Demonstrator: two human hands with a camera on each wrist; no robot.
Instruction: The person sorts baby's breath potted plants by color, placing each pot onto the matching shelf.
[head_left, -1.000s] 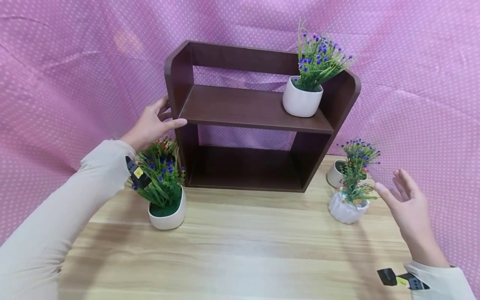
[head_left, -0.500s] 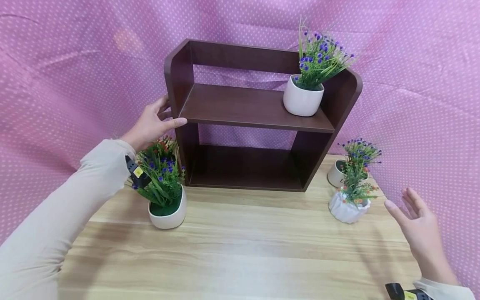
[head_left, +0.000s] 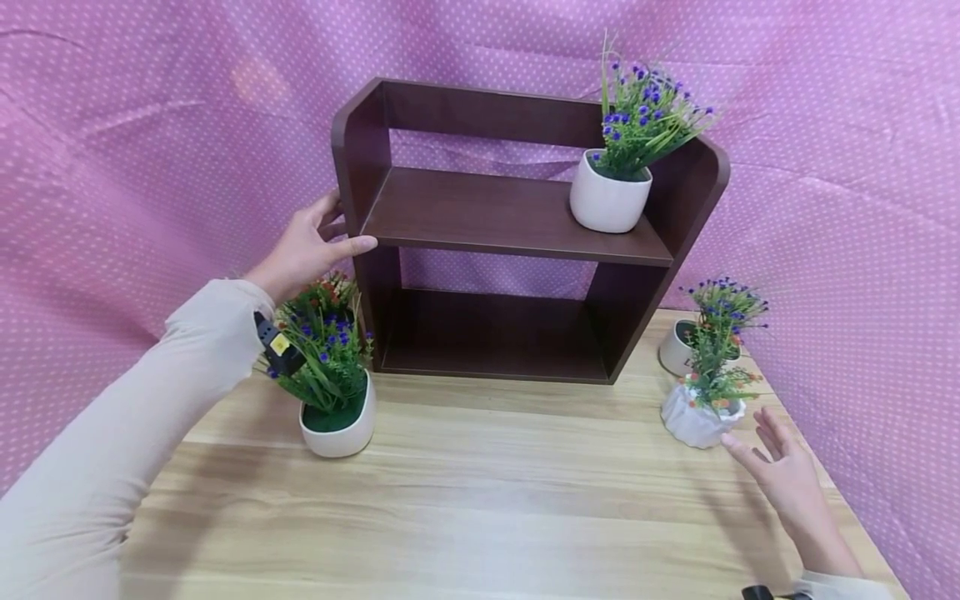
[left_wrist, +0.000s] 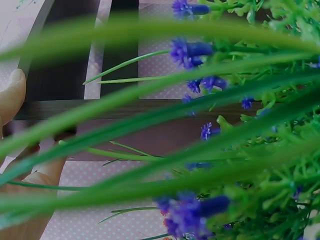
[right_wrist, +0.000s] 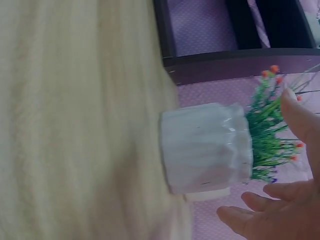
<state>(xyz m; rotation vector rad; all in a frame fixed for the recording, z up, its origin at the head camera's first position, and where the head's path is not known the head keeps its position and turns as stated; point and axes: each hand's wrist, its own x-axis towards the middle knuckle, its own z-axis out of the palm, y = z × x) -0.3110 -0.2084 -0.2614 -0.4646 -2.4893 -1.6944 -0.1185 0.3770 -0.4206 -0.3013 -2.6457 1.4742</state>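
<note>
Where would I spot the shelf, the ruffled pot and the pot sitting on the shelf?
Shelf [head_left: 510,213]: head view, on its upper board.
Ruffled pot [right_wrist: 204,148]: right wrist view, on its white side wall.
Pot on the shelf [head_left: 610,200]: head view, on its front wall.

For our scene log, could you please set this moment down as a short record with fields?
Left hand: holds the shelf by its left side
Right hand: by the fluted pot, gripping nothing
Shelf: dark brown, two levels, standing on the table
Upper pot: white, purple-flowered, at the upper level's right end
Left pot: white, purple-flowered, on the table; red flowers behind it
Fluted pot: white, orange-flowered, right of the shelf
Rear pot: white, behind the fluted pot
Cloth: pink, dotted, behind the shelf
</note>
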